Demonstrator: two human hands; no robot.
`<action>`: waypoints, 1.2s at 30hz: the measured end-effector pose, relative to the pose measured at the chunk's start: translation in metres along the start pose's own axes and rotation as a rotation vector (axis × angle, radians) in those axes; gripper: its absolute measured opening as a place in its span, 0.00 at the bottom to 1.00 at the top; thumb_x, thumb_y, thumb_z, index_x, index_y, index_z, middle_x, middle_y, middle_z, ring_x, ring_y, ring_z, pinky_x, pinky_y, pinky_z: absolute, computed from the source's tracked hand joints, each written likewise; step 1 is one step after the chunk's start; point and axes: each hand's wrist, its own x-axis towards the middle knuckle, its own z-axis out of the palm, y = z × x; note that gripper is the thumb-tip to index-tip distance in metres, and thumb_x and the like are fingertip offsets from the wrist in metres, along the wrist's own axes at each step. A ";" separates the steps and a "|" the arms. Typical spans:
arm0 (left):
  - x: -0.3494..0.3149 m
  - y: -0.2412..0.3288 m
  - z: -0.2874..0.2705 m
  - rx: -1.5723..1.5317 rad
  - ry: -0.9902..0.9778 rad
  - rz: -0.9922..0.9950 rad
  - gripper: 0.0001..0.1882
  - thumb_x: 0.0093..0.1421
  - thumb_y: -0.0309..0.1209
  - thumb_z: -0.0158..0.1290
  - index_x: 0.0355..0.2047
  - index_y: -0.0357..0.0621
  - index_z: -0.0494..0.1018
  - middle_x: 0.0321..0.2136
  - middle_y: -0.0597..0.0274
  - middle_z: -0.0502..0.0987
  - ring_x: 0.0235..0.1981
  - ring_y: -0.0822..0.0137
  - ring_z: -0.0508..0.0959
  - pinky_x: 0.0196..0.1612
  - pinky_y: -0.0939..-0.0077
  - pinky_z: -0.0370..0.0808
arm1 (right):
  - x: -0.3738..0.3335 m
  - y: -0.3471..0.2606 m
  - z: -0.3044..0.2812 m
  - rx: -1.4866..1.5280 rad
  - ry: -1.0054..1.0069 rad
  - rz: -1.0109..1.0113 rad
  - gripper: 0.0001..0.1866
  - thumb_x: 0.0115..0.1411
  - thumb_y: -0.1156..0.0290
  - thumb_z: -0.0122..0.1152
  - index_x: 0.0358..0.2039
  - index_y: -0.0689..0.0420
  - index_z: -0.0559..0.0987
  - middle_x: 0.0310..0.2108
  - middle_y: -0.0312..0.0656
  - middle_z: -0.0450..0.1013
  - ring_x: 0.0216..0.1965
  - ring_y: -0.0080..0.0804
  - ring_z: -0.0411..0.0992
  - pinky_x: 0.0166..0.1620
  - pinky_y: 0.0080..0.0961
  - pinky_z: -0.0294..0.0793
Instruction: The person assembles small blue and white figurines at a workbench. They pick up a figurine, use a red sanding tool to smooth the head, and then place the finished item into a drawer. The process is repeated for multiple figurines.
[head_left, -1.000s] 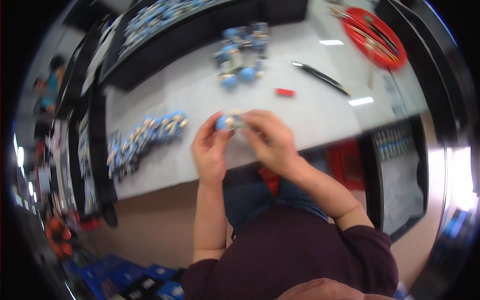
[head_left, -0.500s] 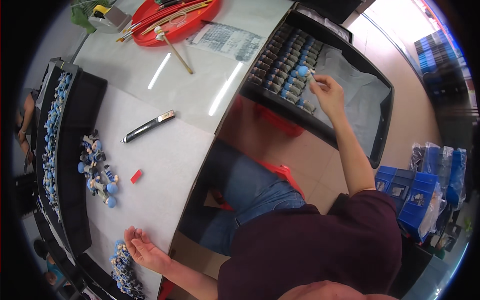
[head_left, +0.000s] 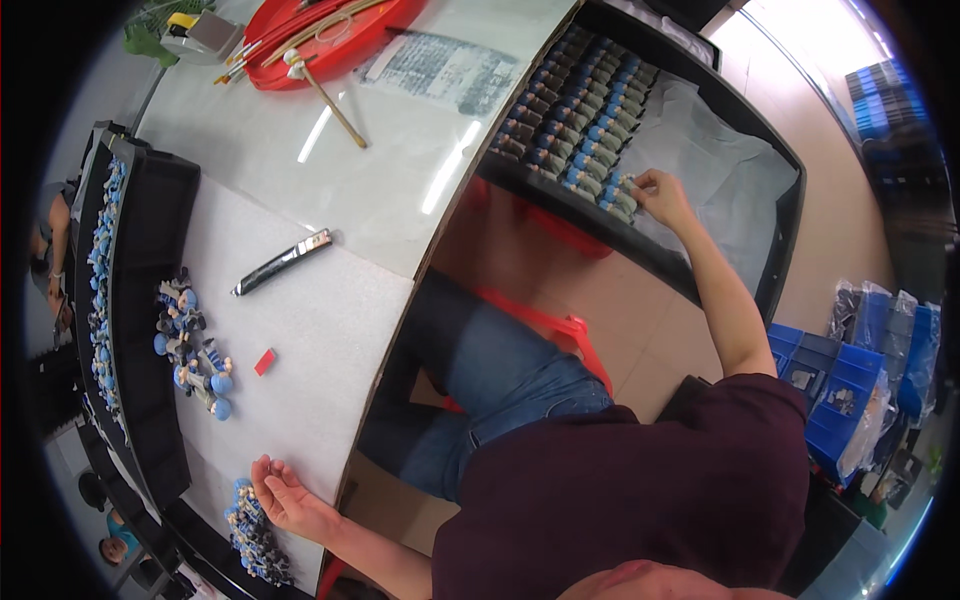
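My right hand [head_left: 664, 202] reaches over a black tray [head_left: 790, 235] on the right, its fingers pinched on a small blue-headed figurine [head_left: 622, 186] at the near end of a row. Fingers partly hide that figurine. Several rows of similar figurines [head_left: 560, 125] lie side by side in the tray, beside grey sheet lining. On the worktable, my left hand [head_left: 292, 500] rests palm up with loosely curled fingers and nothing visible in it. It is next to a pile of blue and dark figurines [head_left: 250, 535]. Another loose cluster of figurines [head_left: 195, 350] lies farther up the table.
A black-handled cutter [head_left: 282, 262] and a small red piece [head_left: 265, 361] lie on the white sheet. Beyond are a brush-like stick [head_left: 335, 108] and a red tray [head_left: 375, 48] of brushes. A long black bin [head_left: 150, 300] of figurines lines the left edge. Blue bins [head_left: 835, 385] stand right.
My right hand has moved down toward the near end of the row, bringing the figurine from above the tray into the row. My left hand has stayed nearly still. The view has shifted slightly.
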 end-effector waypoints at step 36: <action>0.000 0.006 -0.007 -0.345 -0.112 -0.069 0.11 0.57 0.23 0.48 0.41 0.32 0.70 0.36 0.58 0.75 0.35 0.72 0.74 0.40 0.79 0.71 | -0.157 -0.531 0.138 0.032 -0.363 -1.440 0.20 0.43 0.83 0.58 0.41 0.58 0.73 0.37 0.44 0.72 0.44 0.42 0.67 0.47 0.32 0.65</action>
